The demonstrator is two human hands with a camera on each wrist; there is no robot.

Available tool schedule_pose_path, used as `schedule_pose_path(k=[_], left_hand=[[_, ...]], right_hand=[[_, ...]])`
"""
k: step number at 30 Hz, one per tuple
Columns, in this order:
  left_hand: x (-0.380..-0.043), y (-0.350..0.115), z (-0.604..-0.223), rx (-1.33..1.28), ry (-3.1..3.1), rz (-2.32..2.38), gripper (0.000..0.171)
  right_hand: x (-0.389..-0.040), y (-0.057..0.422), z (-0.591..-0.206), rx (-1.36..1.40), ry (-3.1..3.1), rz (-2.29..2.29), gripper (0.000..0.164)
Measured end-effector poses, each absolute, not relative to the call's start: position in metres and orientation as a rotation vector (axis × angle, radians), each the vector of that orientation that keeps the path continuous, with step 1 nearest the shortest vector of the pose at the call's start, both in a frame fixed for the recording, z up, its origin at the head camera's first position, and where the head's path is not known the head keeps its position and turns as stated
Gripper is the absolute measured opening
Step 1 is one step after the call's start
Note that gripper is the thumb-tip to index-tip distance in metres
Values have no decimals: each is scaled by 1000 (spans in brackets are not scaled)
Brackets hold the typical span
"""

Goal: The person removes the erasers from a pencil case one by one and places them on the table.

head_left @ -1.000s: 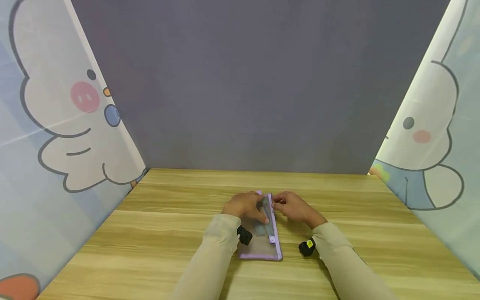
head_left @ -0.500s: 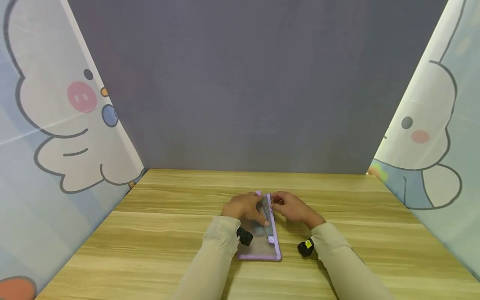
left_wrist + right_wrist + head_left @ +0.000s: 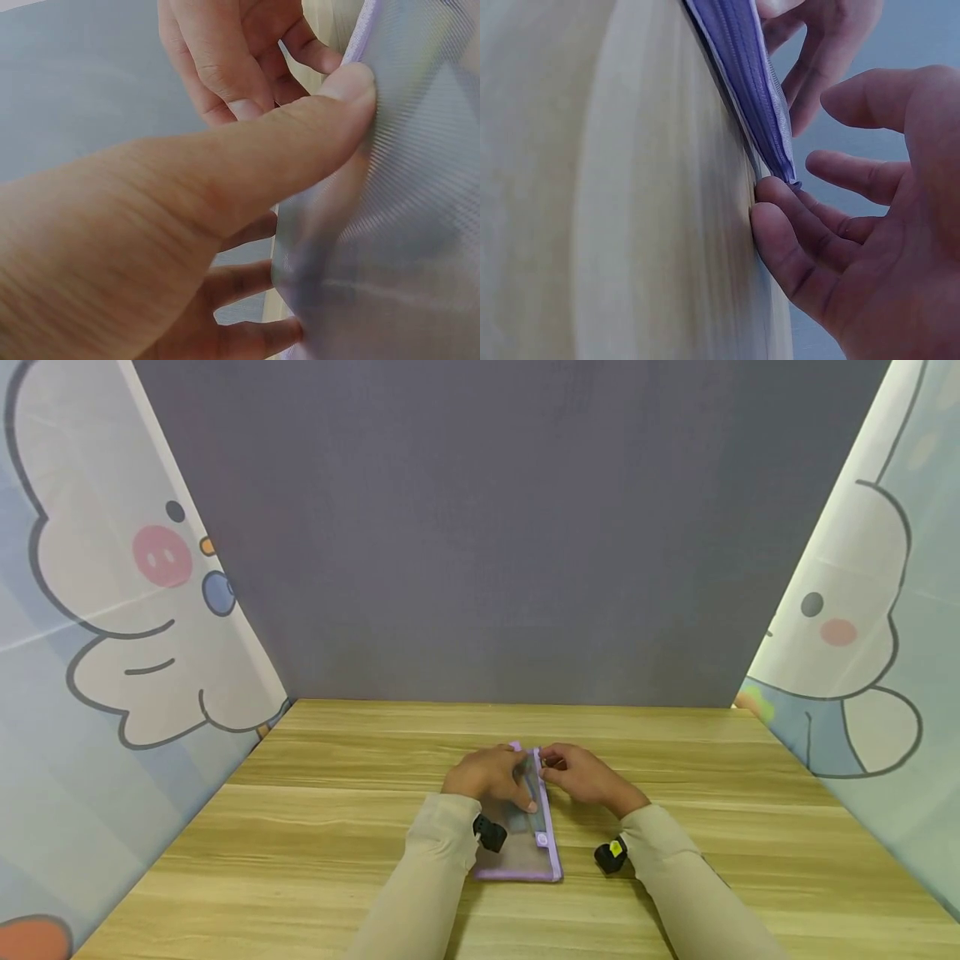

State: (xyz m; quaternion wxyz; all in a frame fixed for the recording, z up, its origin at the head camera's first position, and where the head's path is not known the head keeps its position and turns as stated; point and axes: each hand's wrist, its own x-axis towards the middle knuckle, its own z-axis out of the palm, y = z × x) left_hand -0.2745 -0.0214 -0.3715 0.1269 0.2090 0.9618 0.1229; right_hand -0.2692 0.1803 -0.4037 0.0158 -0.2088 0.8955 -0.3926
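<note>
A translucent mesh zipper pouch (image 3: pixel 517 857) with purple edging lies on the table, its zipper (image 3: pixel 751 90) along the right side. My left hand (image 3: pixel 486 774) lies over its far part; the thumb (image 3: pixel 341 101) presses the mesh and a finger shows blurred through it, so the pouch is pinched. A purple zipper pull (image 3: pixel 542 839) sits toward the near end. Through the mesh a greyish flat shape shows faintly; its kind cannot be told. By the pouch's far right corner is my right hand (image 3: pixel 587 774), thumb and forefinger apart, lower fingertips touching the table beside the corner.
The wood-grain table (image 3: pixel 360 835) reaches back to a dark grey panel (image 3: pixel 495 535). Cartoon-printed sheets stand on the left (image 3: pixel 172 668) and right (image 3: pixel 847 727). A small black camera is strapped at each wrist.
Both hands and the pouch keep nearly the same places. The head view has shifted very slightly.
</note>
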Motion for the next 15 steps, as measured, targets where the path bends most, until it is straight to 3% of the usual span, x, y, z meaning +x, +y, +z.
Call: schedule_pose_path(k=[15], left_hand=[[-276, -22, -376, 621, 2802, 364, 97]], right_hand=[[-273, 180, -407, -636, 2831, -1166, 39]])
